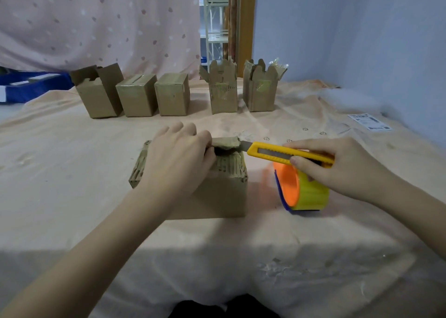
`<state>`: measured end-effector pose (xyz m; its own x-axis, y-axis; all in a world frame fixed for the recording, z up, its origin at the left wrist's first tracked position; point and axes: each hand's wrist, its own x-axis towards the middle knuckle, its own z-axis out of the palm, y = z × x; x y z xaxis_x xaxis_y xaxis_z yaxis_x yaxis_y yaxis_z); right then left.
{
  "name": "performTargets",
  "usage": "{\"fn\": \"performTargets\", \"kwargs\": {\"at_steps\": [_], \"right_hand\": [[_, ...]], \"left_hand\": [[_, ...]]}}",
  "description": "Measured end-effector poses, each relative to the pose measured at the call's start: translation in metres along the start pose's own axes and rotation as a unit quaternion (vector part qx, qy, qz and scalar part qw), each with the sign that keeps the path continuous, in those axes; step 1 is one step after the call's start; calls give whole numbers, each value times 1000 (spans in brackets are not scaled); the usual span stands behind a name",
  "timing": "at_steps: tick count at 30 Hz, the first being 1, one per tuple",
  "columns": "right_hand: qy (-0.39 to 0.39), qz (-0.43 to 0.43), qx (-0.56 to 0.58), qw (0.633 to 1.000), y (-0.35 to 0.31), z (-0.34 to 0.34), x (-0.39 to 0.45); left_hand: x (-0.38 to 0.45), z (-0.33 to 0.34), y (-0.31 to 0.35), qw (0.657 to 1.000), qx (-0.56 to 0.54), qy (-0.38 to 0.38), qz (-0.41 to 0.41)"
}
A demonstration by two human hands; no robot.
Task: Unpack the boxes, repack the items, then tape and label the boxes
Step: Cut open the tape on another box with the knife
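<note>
A worn cardboard box stands on the table in front of me. My left hand lies on its top, fingers curled over the far edge by a lifted flap. My right hand grips a yellow utility knife, its blade tip under that flap at the box's top right corner. A yellow and orange tape dispenser sits just right of the box, under my right hand.
Five more cardboard boxes stand in a row at the back: two sealed ones in the middle, an open one at left, two torn open ones at right. A printed label sheet lies far right. Peach cloth covers the table.
</note>
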<state>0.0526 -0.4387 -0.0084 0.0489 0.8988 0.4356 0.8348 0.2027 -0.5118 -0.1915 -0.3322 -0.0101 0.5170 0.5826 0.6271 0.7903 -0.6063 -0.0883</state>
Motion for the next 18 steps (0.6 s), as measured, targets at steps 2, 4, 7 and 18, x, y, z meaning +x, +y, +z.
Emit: {"fn": "performTargets", "kwargs": {"at_steps": [2,4,7,18], "right_hand": [[-27,19,29,999,-4,-4,0],[-46,49,47,997,-11,-9,2],[-68,108,72,989,-17,-16,6],[-101,128,32,986,-33,-24,14]], "left_hand": [[-2,2,4,999,-31,11,3],[-3,6,3,997,-38,44,48],[-3,13,-1,983,-27,70,166],[3,25,-11,964,-65,113,230]]}}
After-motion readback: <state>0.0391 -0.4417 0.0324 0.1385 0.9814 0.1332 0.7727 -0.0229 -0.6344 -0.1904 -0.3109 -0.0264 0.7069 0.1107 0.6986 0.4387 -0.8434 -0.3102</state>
